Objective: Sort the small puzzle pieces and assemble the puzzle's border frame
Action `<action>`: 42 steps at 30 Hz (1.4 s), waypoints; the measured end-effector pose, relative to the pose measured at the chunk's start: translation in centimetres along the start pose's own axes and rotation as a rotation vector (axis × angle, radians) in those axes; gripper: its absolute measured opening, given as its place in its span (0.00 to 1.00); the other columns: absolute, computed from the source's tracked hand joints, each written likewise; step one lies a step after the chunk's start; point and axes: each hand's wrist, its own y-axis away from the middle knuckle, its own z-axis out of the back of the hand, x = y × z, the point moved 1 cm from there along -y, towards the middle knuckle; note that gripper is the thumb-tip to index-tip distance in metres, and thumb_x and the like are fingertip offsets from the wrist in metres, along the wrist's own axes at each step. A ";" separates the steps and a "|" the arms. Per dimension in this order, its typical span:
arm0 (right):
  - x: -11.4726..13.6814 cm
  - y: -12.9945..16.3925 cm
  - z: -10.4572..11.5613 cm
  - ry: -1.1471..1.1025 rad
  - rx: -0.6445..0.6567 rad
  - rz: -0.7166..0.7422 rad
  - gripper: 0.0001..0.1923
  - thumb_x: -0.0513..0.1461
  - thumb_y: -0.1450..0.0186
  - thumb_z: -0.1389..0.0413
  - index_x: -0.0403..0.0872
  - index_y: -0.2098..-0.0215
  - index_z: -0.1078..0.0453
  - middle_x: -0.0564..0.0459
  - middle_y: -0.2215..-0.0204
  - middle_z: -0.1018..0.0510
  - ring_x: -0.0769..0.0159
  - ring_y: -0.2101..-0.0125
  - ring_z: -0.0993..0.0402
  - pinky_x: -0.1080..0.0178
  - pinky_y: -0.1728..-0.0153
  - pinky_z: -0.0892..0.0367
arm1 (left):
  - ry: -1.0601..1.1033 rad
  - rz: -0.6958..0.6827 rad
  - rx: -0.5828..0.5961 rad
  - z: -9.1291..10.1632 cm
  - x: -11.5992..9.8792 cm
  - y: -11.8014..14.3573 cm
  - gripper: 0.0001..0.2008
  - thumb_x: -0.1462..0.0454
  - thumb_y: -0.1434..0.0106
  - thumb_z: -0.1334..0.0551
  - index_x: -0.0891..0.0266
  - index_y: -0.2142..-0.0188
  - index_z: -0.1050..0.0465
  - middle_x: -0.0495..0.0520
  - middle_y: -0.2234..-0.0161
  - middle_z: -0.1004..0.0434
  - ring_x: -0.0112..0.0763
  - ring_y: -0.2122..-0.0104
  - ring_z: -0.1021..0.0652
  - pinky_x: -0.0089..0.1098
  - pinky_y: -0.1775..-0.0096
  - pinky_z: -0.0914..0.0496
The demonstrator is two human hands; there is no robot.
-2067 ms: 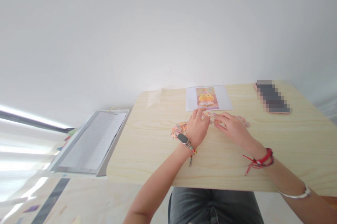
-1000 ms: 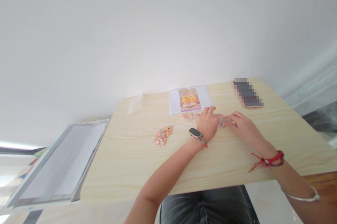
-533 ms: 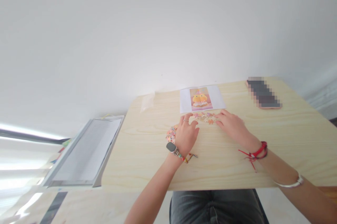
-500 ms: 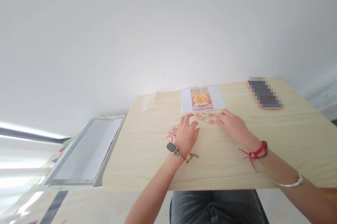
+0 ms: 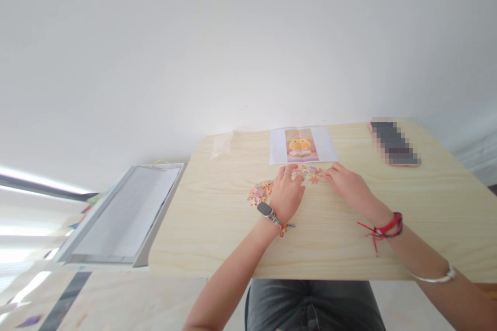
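Observation:
My left hand (image 5: 287,193) rests on the light wooden table (image 5: 217,232), its fingertips touching a small cluster of pink and orange puzzle pieces (image 5: 310,173). My right hand (image 5: 347,188) lies just to the right of that cluster, fingers touching its right side. A heap of loose multicoloured puzzle pieces (image 5: 259,192) sits beside my left hand, on its left. Behind the cluster lies a white sheet with a picture of a yellow figure (image 5: 301,145). Whether either hand pinches a piece is too small to tell.
A phone (image 5: 394,143) lies at the table's far right. A small clear plastic bag (image 5: 221,145) lies at the far left corner. Left of the table stands a grey tray-like board with white paper (image 5: 120,214). A white wall rises behind the table.
My left hand has shifted right and forward onto the piece cluster, uncovering more of the loose heap. My right hand stays at the cluster's right side. The view has shifted slightly.

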 end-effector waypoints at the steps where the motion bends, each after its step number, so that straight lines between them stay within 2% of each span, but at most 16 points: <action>1: 0.0 0.1 0.2 -0.031 -0.001 0.005 0.15 0.38 0.35 0.57 0.46 0.67 0.29 0.48 0.68 0.27 0.63 0.68 0.29 0.62 0.69 0.37 | 0.004 -0.007 0.002 0.0 -0.2 -0.1 0.08 0.68 0.44 0.38 0.61 0.63 0.30 0.58 0.51 0.39 0.42 0.51 0.35 0.43 0.54 0.31; 5: 0.1 0.6 0.9 -0.261 0.000 0.038 0.13 0.39 0.36 0.54 0.48 0.71 0.28 0.50 0.71 0.25 0.63 0.68 0.29 0.61 0.66 0.36 | 0.032 -0.071 -0.039 -0.1 -0.9 -0.5 0.10 0.68 0.44 0.38 0.60 0.61 0.31 0.57 0.51 0.39 0.41 0.50 0.36 0.43 0.53 0.32; 9: 0.6 0.7 1.5 -0.451 0.002 0.019 0.14 0.40 0.37 0.53 0.48 0.73 0.27 0.51 0.72 0.23 0.64 0.70 0.28 0.61 0.67 0.36 | 0.055 -0.137 -0.109 -0.4 -1.3 -0.5 0.05 0.68 0.42 0.40 0.60 0.64 0.31 0.57 0.52 0.38 0.39 0.51 0.36 0.41 0.53 0.32; 14: 0.9 0.8 1.8 -0.568 0.044 -0.032 0.16 0.46 0.38 0.52 0.48 0.74 0.26 0.53 0.76 0.23 0.65 0.74 0.30 0.63 0.72 0.37 | 0.057 -0.154 -0.170 -0.2 -1.2 -0.3 0.03 0.68 0.40 0.43 0.60 0.66 0.31 0.55 0.52 0.37 0.38 0.51 0.36 0.39 0.55 0.31; 19: 0.8 0.9 1.5 -0.636 0.032 -0.046 0.17 0.46 0.39 0.52 0.48 0.74 0.25 0.52 0.76 0.23 0.65 0.74 0.30 0.63 0.74 0.37 | 0.055 -0.160 -0.142 -0.1 -1.4 -0.3 0.04 0.67 0.40 0.43 0.59 0.67 0.30 0.56 0.51 0.38 0.38 0.51 0.36 0.40 0.55 0.31; 24: 0.5 1.3 1.4 -0.582 -0.004 -0.050 0.15 0.44 0.38 0.52 0.48 0.74 0.26 0.53 0.77 0.24 0.64 0.74 0.30 0.63 0.73 0.37 | 0.058 -0.164 -0.129 -0.1 -1.8 -0.3 0.03 0.66 0.40 0.42 0.59 0.67 0.30 0.56 0.51 0.38 0.39 0.52 0.35 0.42 0.55 0.31; 27: 0.6 1.8 1.7 -0.505 -0.043 -0.005 0.14 0.44 0.37 0.52 0.48 0.72 0.27 0.53 0.77 0.25 0.65 0.73 0.31 0.62 0.71 0.36 | 0.064 -0.152 -0.147 -0.1 -1.8 -0.3 0.03 0.67 0.40 0.42 0.59 0.68 0.30 0.55 0.52 0.38 0.39 0.53 0.35 0.41 0.54 0.31; 33: 1.0 3.1 1.4 -0.253 -0.201 0.144 0.13 0.42 0.35 0.54 0.48 0.66 0.29 0.48 0.67 0.25 0.60 0.62 0.30 0.59 0.63 0.35 | 0.062 -0.120 -0.137 -0.3 -1.8 -0.6 0.04 0.68 0.41 0.41 0.59 0.68 0.29 0.56 0.52 0.38 0.38 0.53 0.35 0.40 0.54 0.32; 37: 1.1 3.6 1.2 -0.097 -0.226 0.140 0.15 0.42 0.33 0.56 0.48 0.66 0.28 0.46 0.65 0.25 0.59 0.59 0.30 0.58 0.61 0.35 | 0.043 -0.131 -0.119 -0.3 -2.1 -0.7 0.04 0.67 0.40 0.42 0.60 0.69 0.29 0.56 0.53 0.38 0.39 0.52 0.36 0.40 0.53 0.32; 42: 0.9 4.4 1.6 -0.032 -0.258 0.127 0.15 0.41 0.33 0.56 0.48 0.66 0.27 0.47 0.64 0.25 0.60 0.58 0.29 0.59 0.59 0.34 | 0.032 -0.158 -0.106 -0.6 -2.7 -0.9 0.05 0.67 0.40 0.42 0.60 0.70 0.28 0.56 0.53 0.38 0.39 0.53 0.36 0.40 0.53 0.33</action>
